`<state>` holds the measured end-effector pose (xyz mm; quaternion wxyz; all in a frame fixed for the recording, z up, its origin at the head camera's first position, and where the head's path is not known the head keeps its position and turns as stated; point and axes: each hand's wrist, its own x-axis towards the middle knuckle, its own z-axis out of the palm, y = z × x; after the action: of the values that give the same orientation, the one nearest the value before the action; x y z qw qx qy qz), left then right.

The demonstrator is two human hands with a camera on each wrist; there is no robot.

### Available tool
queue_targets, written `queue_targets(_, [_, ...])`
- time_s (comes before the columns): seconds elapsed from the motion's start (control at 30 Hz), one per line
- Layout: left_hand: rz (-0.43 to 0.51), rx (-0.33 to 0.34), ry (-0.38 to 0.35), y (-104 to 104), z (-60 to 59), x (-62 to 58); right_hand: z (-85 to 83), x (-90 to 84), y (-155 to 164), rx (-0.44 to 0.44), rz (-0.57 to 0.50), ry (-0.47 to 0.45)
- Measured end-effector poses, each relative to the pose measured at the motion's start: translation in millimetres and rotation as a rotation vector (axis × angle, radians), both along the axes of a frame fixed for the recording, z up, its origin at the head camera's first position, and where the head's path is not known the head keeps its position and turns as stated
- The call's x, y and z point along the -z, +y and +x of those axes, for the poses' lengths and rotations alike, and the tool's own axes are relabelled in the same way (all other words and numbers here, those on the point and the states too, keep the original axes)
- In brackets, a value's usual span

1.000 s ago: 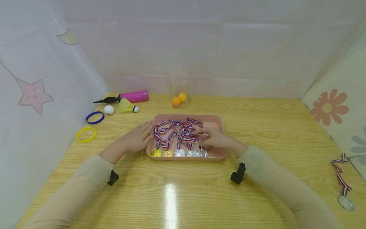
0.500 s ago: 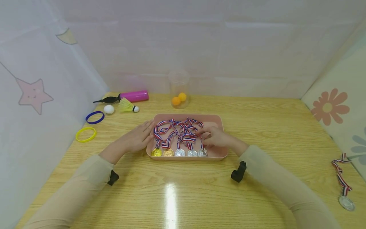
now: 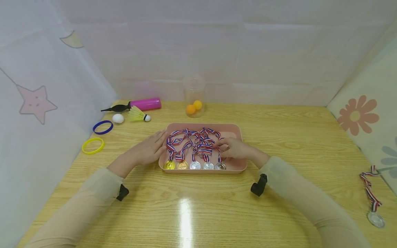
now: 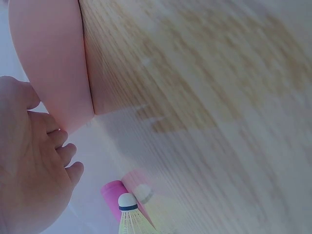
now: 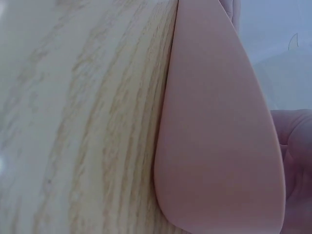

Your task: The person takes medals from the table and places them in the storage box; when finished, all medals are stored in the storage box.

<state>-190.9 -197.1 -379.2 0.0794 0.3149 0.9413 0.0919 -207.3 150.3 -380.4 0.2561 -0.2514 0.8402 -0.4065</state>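
A pink tray (image 3: 234,165) holds several medals on red, white and blue ribbons. Along its front wall lie, from left to right, a gold medal (image 3: 169,165), a bronze medal (image 3: 182,165) and three silver ones. My right hand (image 3: 237,148) reaches in over the right side and pinches the ribbon (image 3: 220,158) of the rightmost silver medal (image 3: 220,166); the fingertips are partly hidden. My left hand (image 3: 149,150) rests against the tray's left rim, fingers extended, holding nothing. The left wrist view shows its fingers (image 4: 68,152) beside the tray wall (image 4: 53,58).
Back left lie a pink hand pump (image 3: 145,104), a shuttlecock (image 3: 138,114), a white ball (image 3: 118,119), a blue wristband (image 3: 103,132) and a yellow wristband (image 3: 93,152). A clear jar (image 3: 194,90) with orange balls stands behind the tray. Another silver medal (image 3: 376,219) lies far right.
The rightmost medal and its ribbon have shifted slightly right, and the ribbon hangs straighter. My right hand has moved a little with it. My left hand stays in place.
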Motion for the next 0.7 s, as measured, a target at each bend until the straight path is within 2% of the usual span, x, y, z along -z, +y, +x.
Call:
queue_targets(0.17, [0.002, 0.005, 0.004, 0.0, -0.6, -0.2, -2.2, 1.3, 2.2, -0.021, 0.000, 0.027])
queue_targets(0.33, [0.000, 0.008, 0.003, 0.5, -0.5, -0.8, 0.6, -8.4, 9.1, -0.024, 0.014, 0.098])
queue_targets(0.5, [0.000, 0.005, 0.003, 0.4, -0.6, -0.1, 8.3, -31.2, 25.5, 0.001, 0.030, 0.195])
queue_targets(0.7, [0.003, 0.004, 0.003, 0.0, 0.5, 0.1, 27.0, -62.3, 62.2, 0.105, -0.002, 0.232])
